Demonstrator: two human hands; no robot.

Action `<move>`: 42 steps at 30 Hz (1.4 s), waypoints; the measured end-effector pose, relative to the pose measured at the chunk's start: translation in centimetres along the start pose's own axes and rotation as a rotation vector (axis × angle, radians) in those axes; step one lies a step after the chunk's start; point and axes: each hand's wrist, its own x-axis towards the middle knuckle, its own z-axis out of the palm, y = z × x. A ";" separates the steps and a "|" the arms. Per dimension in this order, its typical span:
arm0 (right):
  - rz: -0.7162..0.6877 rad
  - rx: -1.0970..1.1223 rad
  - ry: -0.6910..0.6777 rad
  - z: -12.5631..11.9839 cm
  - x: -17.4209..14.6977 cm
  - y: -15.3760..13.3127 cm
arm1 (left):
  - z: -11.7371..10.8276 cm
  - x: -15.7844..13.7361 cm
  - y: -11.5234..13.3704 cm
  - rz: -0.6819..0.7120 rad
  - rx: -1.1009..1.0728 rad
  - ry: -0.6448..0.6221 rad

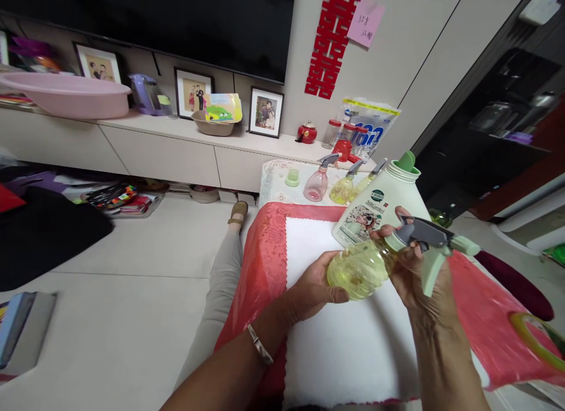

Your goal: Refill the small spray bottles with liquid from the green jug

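Observation:
A yellow see-through spray bottle [359,269] lies tilted across both my hands, above a white cloth [348,352]. My left hand [315,287] is wrapped round the lower end of its body. Up at the neck, my right hand [415,269] grips the bottle just below the grey and pale-green spray head [430,234]. The head is seated on the neck; whether it is fully screwed tight I cannot tell. Right behind stands a large pale-green detergent bottle [375,205], its mouth open with a green spout inside.
A pink spray bottle [316,184], another yellow spray bottle [343,189] and a green cap [292,177] stand at the table's far end. Red plastic [269,252] covers the table under the cloth. A roll of tape [536,340] lies at right. Beyond is a low cabinet [168,158].

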 end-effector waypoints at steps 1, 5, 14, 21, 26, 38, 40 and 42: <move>0.000 0.009 0.007 0.0 0.0 0.1 | -0.1 0.0 -0.1 0.007 0.001 0.002; 0.007 0.014 0.017 0.1 0.0 0.1 | -0.2 0.0 -0.1 0.011 0.001 0.015; 0.042 0.061 0.067 -0.5 -0.1 1.0 | 0.0 0.0 0.0 -0.007 -0.029 0.022; 0.055 -0.022 -0.042 -1.0 -0.7 2.1 | 0.2 -0.1 0.0 0.012 -0.063 0.038; 0.084 -0.100 -0.116 -1.4 -1.2 3.0 | 0.1 0.0 -0.2 0.053 -0.086 0.040; 0.110 -0.352 -0.217 -1.3 -2.5 2.9 | 0.4 -0.2 0.3 0.082 -0.081 0.013; 0.124 -0.401 -0.227 -1.2 -2.7 2.8 | 0.4 -0.2 0.3 0.081 -0.076 0.012; 0.125 -0.434 -0.215 -1.1 -3.0 2.9 | 0.3 -0.1 0.2 0.074 -0.068 0.034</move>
